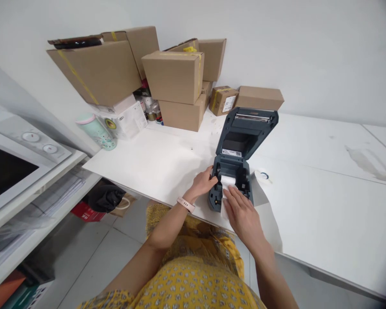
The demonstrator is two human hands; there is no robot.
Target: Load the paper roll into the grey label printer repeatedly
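Observation:
A dark grey label printer (214, 201) stands near the front edge of the white table, its lid (260, 135) raised and tilted back. Inside lies a white roll of label paper (227, 180), with a strip running forward over the printer's front. My left hand (203, 183) grips the printer's left side, thumb over the edge, other fingers partly hidden behind the wall. Across the paper strip rests my right hand (242, 212), fingers stretched out and close together, covering part of the strip. Beside the printer on the right is a small white item with a dark ring (264, 175).
Cardboard boxes (173, 79) are stacked along the wall at the back left, and smaller ones (260, 98) stand behind the printer. A mint-green tumbler (98, 132) is at the table's left end. A white microwave (17, 141) sits on a shelf unit at far left.

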